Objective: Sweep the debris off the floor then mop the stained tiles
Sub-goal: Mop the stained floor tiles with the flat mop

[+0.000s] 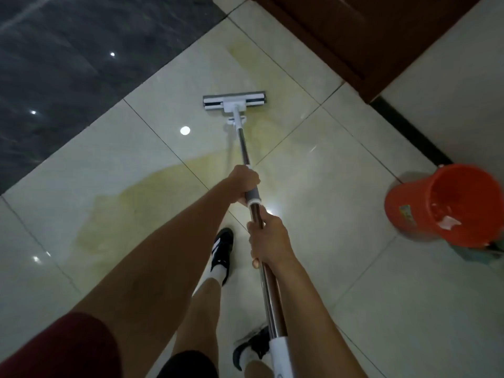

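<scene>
While both hands — left hand (244, 179), right hand (268, 241) — grip its pole, mop head (234, 100) lies ahead.

No words, numbers or brand names can be read anywhere. The red bucket (447, 205) carries a small sticker (405, 211) on its outer wall, coloured but too blurred to make out. The shoe (222, 248) bears white stripes only, with no lettering that can be read.
</scene>
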### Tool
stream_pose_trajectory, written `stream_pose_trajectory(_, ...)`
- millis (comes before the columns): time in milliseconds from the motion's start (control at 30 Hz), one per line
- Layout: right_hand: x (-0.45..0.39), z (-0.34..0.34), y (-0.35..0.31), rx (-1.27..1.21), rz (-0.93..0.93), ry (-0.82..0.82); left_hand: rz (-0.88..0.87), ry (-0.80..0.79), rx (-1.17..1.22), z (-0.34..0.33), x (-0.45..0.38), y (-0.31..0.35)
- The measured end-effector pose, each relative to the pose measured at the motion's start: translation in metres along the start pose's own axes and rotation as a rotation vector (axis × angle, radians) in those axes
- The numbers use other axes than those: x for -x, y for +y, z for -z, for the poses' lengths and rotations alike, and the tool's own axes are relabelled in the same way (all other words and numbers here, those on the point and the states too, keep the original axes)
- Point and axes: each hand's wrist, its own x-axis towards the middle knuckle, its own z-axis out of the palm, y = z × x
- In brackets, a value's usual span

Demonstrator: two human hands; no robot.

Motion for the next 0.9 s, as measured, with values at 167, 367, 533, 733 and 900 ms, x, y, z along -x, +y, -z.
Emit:
stream_pose_trajectory(167,0.081,0.020,0.075,0.012,-0.027,-0.002,-0.068,-0.019,-0.186,-0.048,0.042,0.097)
stream_pose_trajectory(367,0.135,0.036,0.114,0.056,-0.027,0.003,-0.064,-0.051,-0.231,-0.070,0.066,0.155)
stream_pose_trajectory(533,0.108,0.046,0.084,0.135,0.019,0.055,0.026,-0.011,-0.216,-0.044,0.048,0.139)
stream_pose_trajectory(733,0.048,0.064,0.029,0.120,0.019,0.051,-0.011,0.021,-0.313,0.006,0.006,0.090)
stream_pose_trajectory(900,-0.031,0.081,-0.030,0.129,0.051,0.048,0.052,0.052,-0.176,0.060,-0.052,0.036)
